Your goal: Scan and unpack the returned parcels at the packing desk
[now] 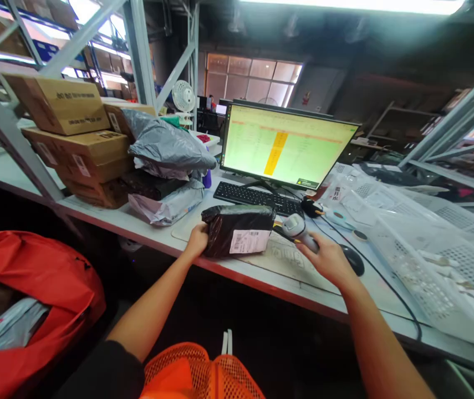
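Note:
My left hand (197,240) grips the left end of a parcel (222,227) wrapped in shiny black plastic. The parcel is tipped up at the desk's front edge, so its white shipping label (250,241) faces me. To the right of it, my right hand (327,256) is closed round the handle of a grey-white barcode scanner (295,226). The scanner's head is beside the parcel's right end, a little apart from the label. Part of my right fingers is hidden behind the scanner handle.
A lit monitor (289,145) and black keyboard (257,198) stand behind the parcel. Cardboard boxes (81,149) and grey mailer bags (166,141) are piled left. White mesh baskets (440,277), a mouse (352,260) and a cable are right. A red sack (66,277) stands lower left.

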`<control>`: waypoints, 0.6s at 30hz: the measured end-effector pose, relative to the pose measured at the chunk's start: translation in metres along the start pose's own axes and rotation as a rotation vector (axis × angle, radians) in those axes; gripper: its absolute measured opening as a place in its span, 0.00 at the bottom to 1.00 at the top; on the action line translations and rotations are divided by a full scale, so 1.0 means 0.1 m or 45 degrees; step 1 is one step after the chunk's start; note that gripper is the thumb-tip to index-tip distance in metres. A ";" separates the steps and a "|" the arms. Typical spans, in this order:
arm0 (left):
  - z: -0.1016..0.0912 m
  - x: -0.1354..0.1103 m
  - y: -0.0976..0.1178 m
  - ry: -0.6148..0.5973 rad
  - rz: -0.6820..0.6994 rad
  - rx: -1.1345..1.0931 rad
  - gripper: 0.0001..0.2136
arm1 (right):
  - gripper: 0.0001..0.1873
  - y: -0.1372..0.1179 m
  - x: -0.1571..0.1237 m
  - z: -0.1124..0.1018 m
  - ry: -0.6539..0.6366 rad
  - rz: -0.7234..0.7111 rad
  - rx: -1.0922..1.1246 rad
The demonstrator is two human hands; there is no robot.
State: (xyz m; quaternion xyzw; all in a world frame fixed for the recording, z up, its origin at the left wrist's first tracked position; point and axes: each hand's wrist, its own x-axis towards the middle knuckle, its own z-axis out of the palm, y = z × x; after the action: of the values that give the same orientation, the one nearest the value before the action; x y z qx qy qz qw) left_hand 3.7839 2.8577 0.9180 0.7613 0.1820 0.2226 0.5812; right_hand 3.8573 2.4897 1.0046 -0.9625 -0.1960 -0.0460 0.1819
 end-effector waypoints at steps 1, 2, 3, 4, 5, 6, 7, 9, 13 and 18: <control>0.00 -0.01 0.00 0.001 0.011 -0.003 0.06 | 0.28 0.12 0.13 0.05 0.043 0.119 -0.067; 0.01 -0.01 0.00 0.001 0.021 -0.005 0.06 | 0.27 0.24 0.24 0.11 0.058 0.230 -0.128; 0.01 -0.02 0.00 0.000 0.028 -0.005 0.06 | 0.27 0.35 0.33 0.17 0.050 0.329 -0.178; 0.01 -0.02 0.00 0.002 0.035 -0.005 0.07 | 0.26 0.44 0.40 0.24 0.032 0.411 -0.216; 0.02 -0.02 -0.01 0.005 0.042 -0.005 0.07 | 0.26 0.51 0.44 0.30 0.011 0.469 -0.241; 0.02 -0.02 -0.01 0.012 0.048 -0.006 0.07 | 0.26 0.56 0.47 0.36 -0.001 0.507 -0.257; 0.02 -0.02 -0.02 0.022 0.054 -0.009 0.08 | 0.27 0.60 0.47 0.42 -0.002 0.525 -0.272; 0.03 -0.02 -0.04 0.043 0.065 -0.019 0.08 | 0.28 0.65 0.46 0.50 0.019 0.513 -0.292; 0.04 -0.01 -0.10 0.077 0.080 -0.042 0.09 | 0.30 0.88 0.46 0.45 0.102 0.453 -0.301; 0.04 0.02 -0.20 0.076 0.085 -0.075 0.11 | 0.31 1.74 0.55 0.35 0.397 0.332 -0.264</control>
State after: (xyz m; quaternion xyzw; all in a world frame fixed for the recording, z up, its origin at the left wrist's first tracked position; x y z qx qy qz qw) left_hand 3.7875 2.8604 0.8976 0.7424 0.1672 0.2697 0.5900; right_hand 3.9766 2.3733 0.9228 -0.9745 -0.0337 -0.1902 0.1144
